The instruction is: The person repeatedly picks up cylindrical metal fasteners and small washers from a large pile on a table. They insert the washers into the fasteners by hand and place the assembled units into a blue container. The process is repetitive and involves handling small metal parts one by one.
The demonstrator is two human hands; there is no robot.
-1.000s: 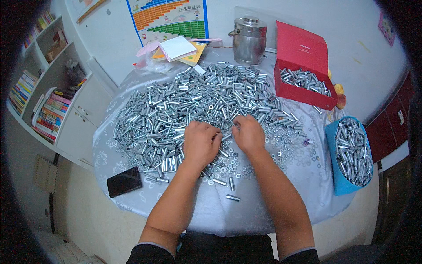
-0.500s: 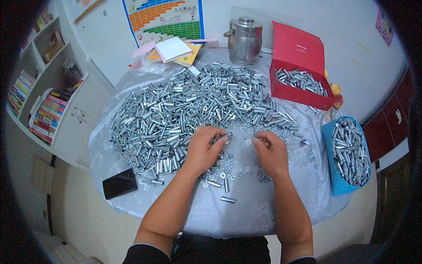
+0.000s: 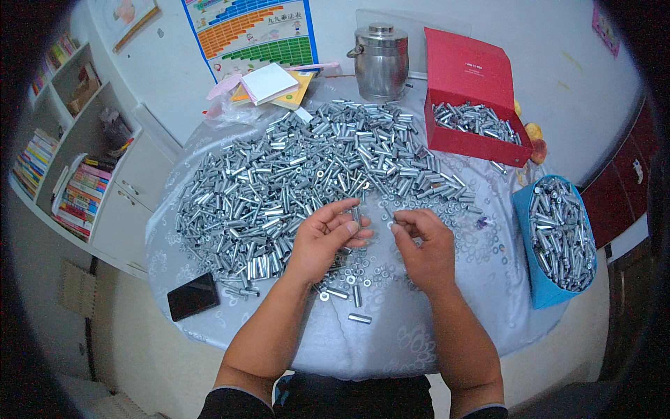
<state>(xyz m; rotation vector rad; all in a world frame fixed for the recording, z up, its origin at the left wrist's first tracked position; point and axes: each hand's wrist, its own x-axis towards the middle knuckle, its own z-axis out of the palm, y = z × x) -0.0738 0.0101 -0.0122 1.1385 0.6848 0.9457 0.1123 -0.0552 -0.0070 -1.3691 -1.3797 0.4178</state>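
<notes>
A large pile of shiny metal sleeves and pins (image 3: 279,181) covers the middle of the table. At its near edge, my left hand (image 3: 324,241) holds a small metal sleeve (image 3: 356,212) roughly upright between thumb and fingers. My right hand (image 3: 426,248) faces it a short gap away, thumb and forefinger pinched on a thin metal pin (image 3: 389,215); a pale ring-like bit shows by the fingertips. The sleeve and the pin are apart. Loose washers (image 3: 366,272) lie below and between my hands, with a few single sleeves (image 3: 359,318) nearer me.
A red box (image 3: 478,140) with its lid up holds metal pieces at the back right; a blue bin (image 3: 558,237) full of them stands at the right edge. A black phone (image 3: 193,297) lies at left. Notebooks (image 3: 269,84) and a metal pot (image 3: 381,63) stand behind.
My left fingers have spread and turned so the sleeve now stands in view between them. My right hand has shifted slightly left, and the pin now shows at its fingertips.
</notes>
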